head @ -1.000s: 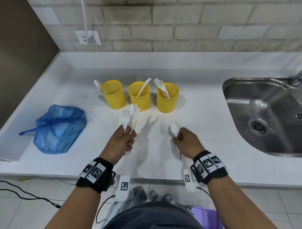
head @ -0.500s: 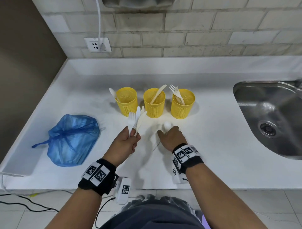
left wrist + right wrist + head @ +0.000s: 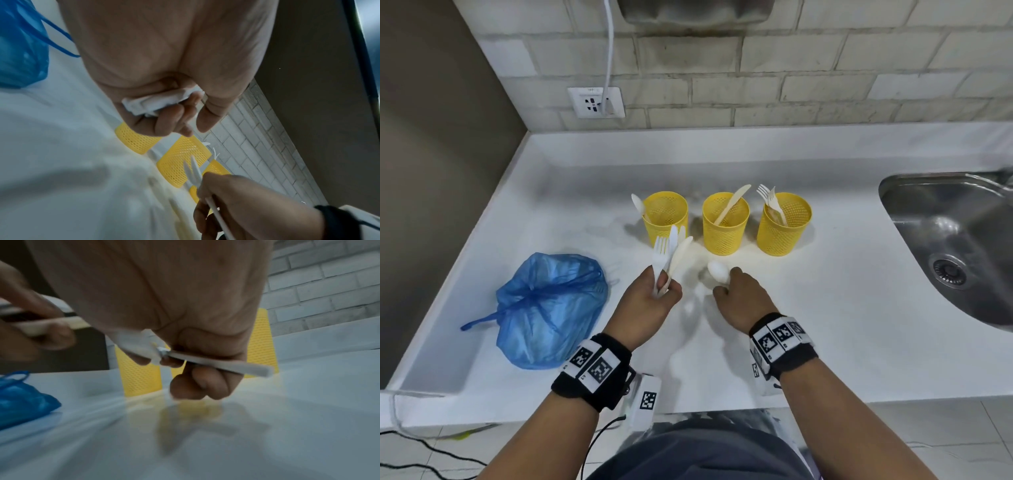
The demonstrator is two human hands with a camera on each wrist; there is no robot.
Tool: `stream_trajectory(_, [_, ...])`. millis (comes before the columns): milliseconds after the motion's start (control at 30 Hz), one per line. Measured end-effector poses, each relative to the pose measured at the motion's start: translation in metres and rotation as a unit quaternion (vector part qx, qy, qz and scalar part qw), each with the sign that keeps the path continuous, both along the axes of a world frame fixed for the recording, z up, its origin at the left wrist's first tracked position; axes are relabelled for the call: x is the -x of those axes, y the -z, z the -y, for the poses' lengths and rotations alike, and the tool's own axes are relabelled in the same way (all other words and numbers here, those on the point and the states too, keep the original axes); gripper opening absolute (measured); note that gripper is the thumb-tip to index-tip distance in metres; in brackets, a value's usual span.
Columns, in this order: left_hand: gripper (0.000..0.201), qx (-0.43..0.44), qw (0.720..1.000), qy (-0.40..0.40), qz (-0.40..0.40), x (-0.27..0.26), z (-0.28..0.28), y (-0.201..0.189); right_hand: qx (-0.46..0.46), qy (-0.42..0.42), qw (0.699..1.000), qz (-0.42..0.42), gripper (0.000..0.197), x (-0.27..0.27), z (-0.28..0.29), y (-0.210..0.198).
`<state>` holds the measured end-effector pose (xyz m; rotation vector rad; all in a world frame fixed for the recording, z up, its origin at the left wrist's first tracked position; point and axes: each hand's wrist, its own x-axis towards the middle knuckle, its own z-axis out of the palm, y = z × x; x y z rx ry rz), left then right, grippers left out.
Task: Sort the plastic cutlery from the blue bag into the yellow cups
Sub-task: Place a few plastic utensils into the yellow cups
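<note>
White plastic cutlery (image 3: 669,255), fanned upright

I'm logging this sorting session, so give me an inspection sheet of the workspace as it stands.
Surface: white counter, dry-looking.
Job's things: three yellow cups in a row; left holds a spoon, middle a knife, right forks. Blue bag lies at left.
Clutter: nothing seen.
Grippers: left hand grips a bundle of cutlery; right hand grips a white spoon.
Cables: white cord plugged into wall socket; black leads on the floor.
Surroundings: steel sink at right, brick wall behind.
</note>
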<state>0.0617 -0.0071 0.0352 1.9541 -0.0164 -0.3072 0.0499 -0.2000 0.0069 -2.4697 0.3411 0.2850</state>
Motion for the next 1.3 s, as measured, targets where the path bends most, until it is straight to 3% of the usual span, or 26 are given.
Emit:
stream_trajectory(167, [0.019,0.006,0.999,0.008,0.051,-0.013,0.001,-0.005,-0.049,-0.05,0.994,0.081,0.017,0.015,-0.023,-0.027])
stream_trajectory(333, [0.022,0.059,0.995,0.002,0.074,-0.018,0.009,-0.017,-0.038,-0.095,0.987,0.125,0.018,0.017,-0.034,-0.037])
stream_trajectory(433, [0.013,0.033,0.993,-0.01,0.109,-0.021,0.012,-0.021,-0.038,-0.115,0.983,0.136,0.018,0.014,-0.037,-0.042])
stream_trajectory(533, [0.026,0.026,0.99,-0.03,0.133,-0.023,0.013,-0.026,-0.067,-0.118,0.981,0.136,0.017,0.01,-0.037,-0.046])
stream_trajectory(667, [0.035,0.025,0.985,-0.052,0.16,-0.028,0.01,-0.036,-0.188,-0.113,0.968,0.119,0.009,0.006,-0.034,-0.048])
stream_trajectory(767, [0.04,0.014,0.984,-0.053,0.169,-0.034,0.004,-0.041,-0.232,-0.119,0.96,0.098,0.024,0.002,-0.031,-0.048])
stream_trajectory(900, [0.045,0.012,0.988,-0.04,0.15,-0.042,-0.001,-0.048,-0.287,-0.136,0.945,0.076,0.019,-0.008,-0.025,-0.054])
stream_trajectory(1033, [0.039,0.044,0.988,-0.04,0.14,-0.044,-0.003,-0.056,-0.309,-0.126,0.937,0.107,0.036,-0.023,-0.02,-0.06])
stream_trajectory(1133, [0.027,0.107,0.984,-0.069,0.128,-0.045,-0.009,-0.059,-0.281,-0.082,0.941,0.168,0.012,-0.043,-0.015,-0.065])
stream_trajectory(1200, [0.018,0.134,0.98,-0.089,0.118,-0.046,-0.013,-0.059,-0.287,-0.032,0.937,0.197,0.02,-0.06,-0.011,-0.071])
stream_trajectory(1300, [0.011,0.169,0.974,-0.113,0.098,-0.043,-0.019,-0.058,-0.295,0.017,0.921,0.252,0.016,-0.084,-0.01,-0.087])
